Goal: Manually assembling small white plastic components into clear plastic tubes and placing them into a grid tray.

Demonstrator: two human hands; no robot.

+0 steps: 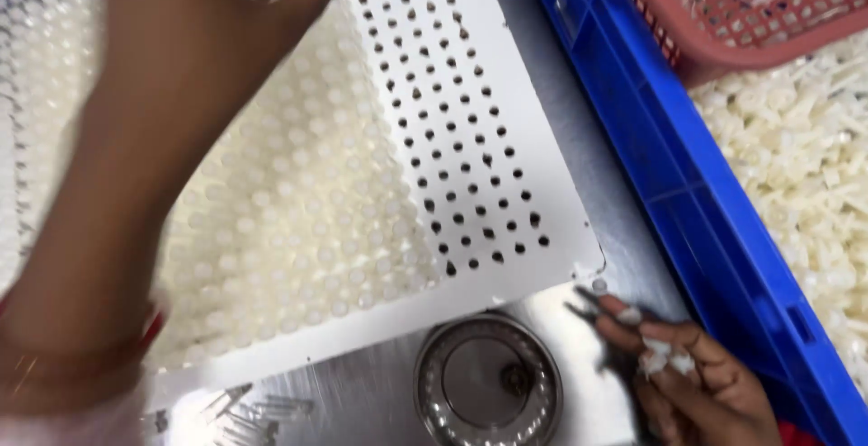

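A white perforated plate (533, 93) lies tilted on a steel table. Its left part is filled with rows of small white plastic caps (307, 211); the holes on the right stand empty. My left hand (217, 30) reaches over the filled rows toward the plate's far edge. Its fingers are blurred and cut off at the top, beside something white. My right hand (701, 387) rests off the plate's near right corner, fingers closed around several small white plastic pieces (663, 355).
A blue crate (687, 193) along the right holds a heap of loose white pieces (805, 138). A red basket (750, 25) sits across its top. A round steel bowl (488, 383) stands below the plate. Some clear tubes (262, 405) lie at the bottom left.
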